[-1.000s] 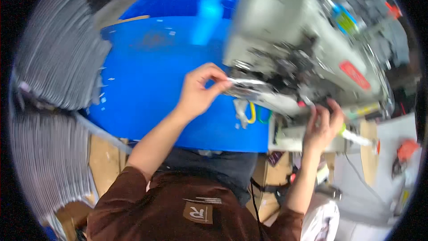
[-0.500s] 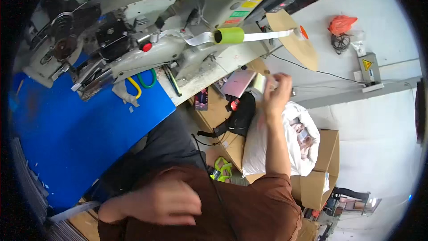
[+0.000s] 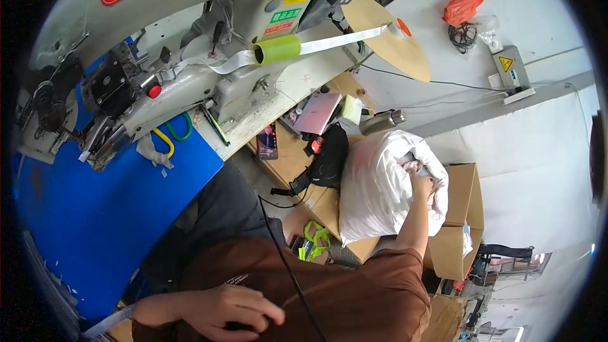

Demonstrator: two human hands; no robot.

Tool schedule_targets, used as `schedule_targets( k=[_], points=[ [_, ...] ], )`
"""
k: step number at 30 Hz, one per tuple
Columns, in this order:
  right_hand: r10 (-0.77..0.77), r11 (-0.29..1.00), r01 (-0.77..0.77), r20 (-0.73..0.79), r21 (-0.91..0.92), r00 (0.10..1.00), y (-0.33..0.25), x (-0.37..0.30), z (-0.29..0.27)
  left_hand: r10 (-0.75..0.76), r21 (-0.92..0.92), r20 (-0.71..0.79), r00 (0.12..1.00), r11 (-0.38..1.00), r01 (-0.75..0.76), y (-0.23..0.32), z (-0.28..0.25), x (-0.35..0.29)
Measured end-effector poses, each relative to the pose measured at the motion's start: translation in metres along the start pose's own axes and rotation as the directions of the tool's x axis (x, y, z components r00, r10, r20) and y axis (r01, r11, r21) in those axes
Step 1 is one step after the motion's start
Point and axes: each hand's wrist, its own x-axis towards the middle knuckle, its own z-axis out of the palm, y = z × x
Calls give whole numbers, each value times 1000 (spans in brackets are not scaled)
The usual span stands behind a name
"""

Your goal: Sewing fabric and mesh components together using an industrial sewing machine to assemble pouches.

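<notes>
My right hand (image 3: 423,185) reaches into the mouth of a large white sack (image 3: 380,193), among pinkish pieces that look like cloth. Its fingertips are hidden there, so I cannot see whether they grip anything. In front of my brown shirt hovers my left hand (image 3: 237,312), loosely bent with its fingers partly apart and nothing visible in it. On the left stands a grey sewing machine (image 3: 221,98), with a white tape (image 3: 342,40) running to it through a green tube (image 3: 277,50) from a tan disc (image 3: 387,38).
A blue work surface (image 3: 120,215) lies at left, with yellow-and-green-handled scissors (image 3: 170,142) on it. Near the sack are a black bag (image 3: 329,161), a phone (image 3: 267,142), a pink box (image 3: 318,113) and a metal flask (image 3: 382,122). An open cardboard box (image 3: 453,244) stands behind the sack.
My right hand has come down from above the flask into the sack's mouth. My left hand has dropped slightly. The whole view has shifted, with the machine now further left.
</notes>
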Motion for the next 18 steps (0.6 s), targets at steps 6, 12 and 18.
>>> schedule_targets(
  k=[6, 12, 18],
  points=[
    [-23, 999, 23, 7, -32, 1000, 4, 15, 10, 96, 34, -58, 994, 995, -94, 14, 9, 37],
    [145, 795, 53, -273, 605, 951, 55, 82, -18, -2, 43, 42, 999, 999, 0, 3, 12, -25],
    [306, 327, 473, -566, 818, 766, 21, 98, -147, 175, -23, 19, 984, 984, -175, 9, 15, 27]
  ],
)
